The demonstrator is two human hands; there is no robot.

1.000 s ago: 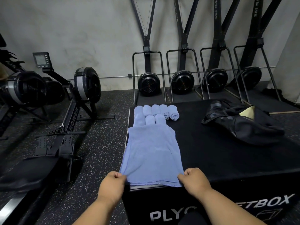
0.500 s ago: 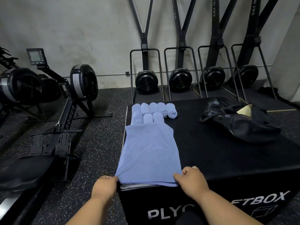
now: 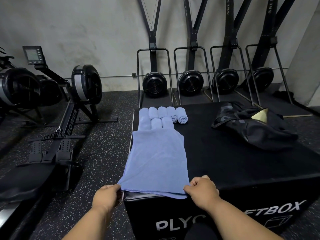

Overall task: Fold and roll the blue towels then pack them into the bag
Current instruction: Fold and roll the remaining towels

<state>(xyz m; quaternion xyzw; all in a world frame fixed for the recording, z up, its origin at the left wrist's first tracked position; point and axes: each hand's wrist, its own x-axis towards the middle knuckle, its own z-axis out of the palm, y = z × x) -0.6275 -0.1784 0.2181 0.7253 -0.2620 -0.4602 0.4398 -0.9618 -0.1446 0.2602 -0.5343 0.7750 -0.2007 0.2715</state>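
Black bag [image 3: 256, 129] slumped open far right of fingers, tan lining showing, contents not visible. Blue towel [image 3: 156, 160] flat on black plyo box [image 3: 233, 163], near corners pinched: left hand [image 3: 106, 198] one, right hand [image 3: 201, 189] other. Rolled towels [image 3: 162, 115] beyond far end. Rowers [image 3: 52, 94] left, speckled floor.

Box top [image 3: 225, 161]: wide bare strip between flat towel [image 3: 155, 156] and bag [image 3: 256, 129], open from near edge to far edge.
Far left corner blocked by rolled towels [image 3: 162, 115], packed side by side, flat towel's far end draped over some.
Bag fills far right of box.
Left of box: open floor [image 3: 103, 153], rowing machine [image 3: 65, 118] beyond.
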